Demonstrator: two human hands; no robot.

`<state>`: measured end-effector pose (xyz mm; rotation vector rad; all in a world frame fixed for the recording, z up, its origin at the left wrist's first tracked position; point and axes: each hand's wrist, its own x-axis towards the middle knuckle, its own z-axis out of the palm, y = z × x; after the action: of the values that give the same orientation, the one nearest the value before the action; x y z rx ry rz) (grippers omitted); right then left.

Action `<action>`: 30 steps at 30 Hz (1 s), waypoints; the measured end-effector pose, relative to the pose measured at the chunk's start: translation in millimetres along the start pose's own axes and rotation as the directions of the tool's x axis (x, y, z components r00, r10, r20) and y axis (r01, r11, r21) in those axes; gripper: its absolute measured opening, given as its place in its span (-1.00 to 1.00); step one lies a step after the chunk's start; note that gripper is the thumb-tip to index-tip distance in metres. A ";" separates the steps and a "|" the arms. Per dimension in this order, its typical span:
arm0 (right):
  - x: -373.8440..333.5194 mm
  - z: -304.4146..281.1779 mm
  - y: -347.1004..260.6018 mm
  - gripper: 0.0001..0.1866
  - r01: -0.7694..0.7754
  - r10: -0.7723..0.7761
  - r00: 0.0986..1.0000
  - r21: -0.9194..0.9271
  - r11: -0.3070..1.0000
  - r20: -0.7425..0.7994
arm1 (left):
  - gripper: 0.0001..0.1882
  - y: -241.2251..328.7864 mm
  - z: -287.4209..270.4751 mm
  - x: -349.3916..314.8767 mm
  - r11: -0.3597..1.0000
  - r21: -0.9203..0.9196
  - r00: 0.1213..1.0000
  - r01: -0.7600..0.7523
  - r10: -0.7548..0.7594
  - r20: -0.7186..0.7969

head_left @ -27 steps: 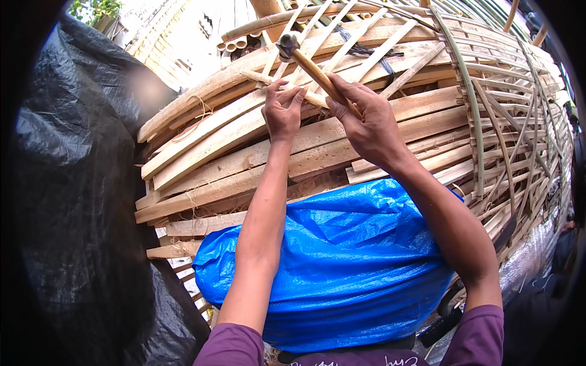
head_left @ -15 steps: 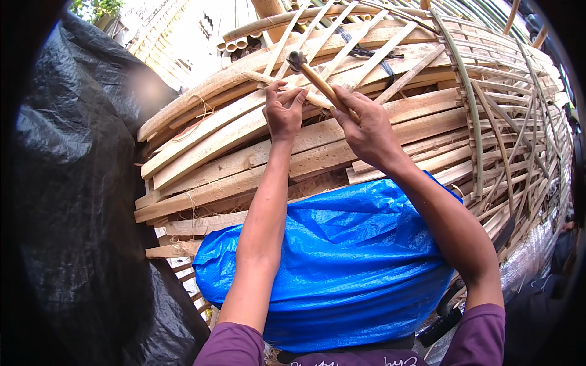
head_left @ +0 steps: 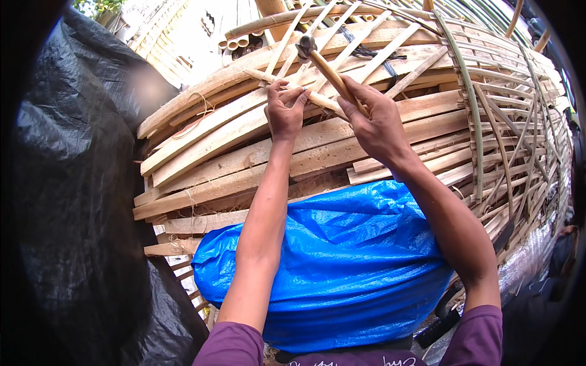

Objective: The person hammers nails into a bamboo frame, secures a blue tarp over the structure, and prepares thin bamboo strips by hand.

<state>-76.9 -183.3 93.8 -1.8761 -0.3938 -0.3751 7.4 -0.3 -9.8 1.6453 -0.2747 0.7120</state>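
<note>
My right hand (head_left: 379, 122) is wrapped round the wooden handle of a hammer (head_left: 329, 74). Its dark metal head points up and away, raised above the wood. To its left, my left hand (head_left: 284, 116) closes thumb and fingers on a narrow wooden strip (head_left: 326, 102) that slants across the longer planks. Something small shows at the thumb tip, too small to name. Under both hands lies a stack of long, pale wooden planks (head_left: 244, 160), their ends uneven at the left.
Blue plastic sheeting (head_left: 342, 256) covers the near side, below my forearms. A black tarp (head_left: 79, 183) hangs at the left. Crossed wooden slats (head_left: 390, 52) and a lattice of split bamboo (head_left: 513, 122) fill the far and right side. Bamboo poles (head_left: 238, 43) show cut ends behind.
The hammer has risen, its head moving up and to the right. My right hand has shifted slightly right with it. My left hand stays nearly in place on the strip.
</note>
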 end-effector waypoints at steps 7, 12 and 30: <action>-10.5 6.5 14.6 -0.62 0.002 0.012 0.994 -0.130 0.991 0.105 | -0.52 12.6 3.2 -4.4 0.988 -0.078 0.991 0.130 -0.131 -0.002; -6.3 6.2 -1.6 -0.64 0.060 -0.060 0.998 0.036 0.998 0.021 | -0.53 15.0 1.1 -1.8 0.989 0.146 1.000 -0.008 0.011 -0.015; -2.7 6.2 2.5 -0.63 0.060 -0.056 0.997 0.103 0.993 -0.045 | -0.48 -1.6 -1.6 -0.2 0.996 0.015 0.997 0.083 -0.083 0.007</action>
<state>-77.8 -178.5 88.4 -1.7550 -0.4318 -0.4248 7.7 1.5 -11.2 1.6633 -0.2060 0.6469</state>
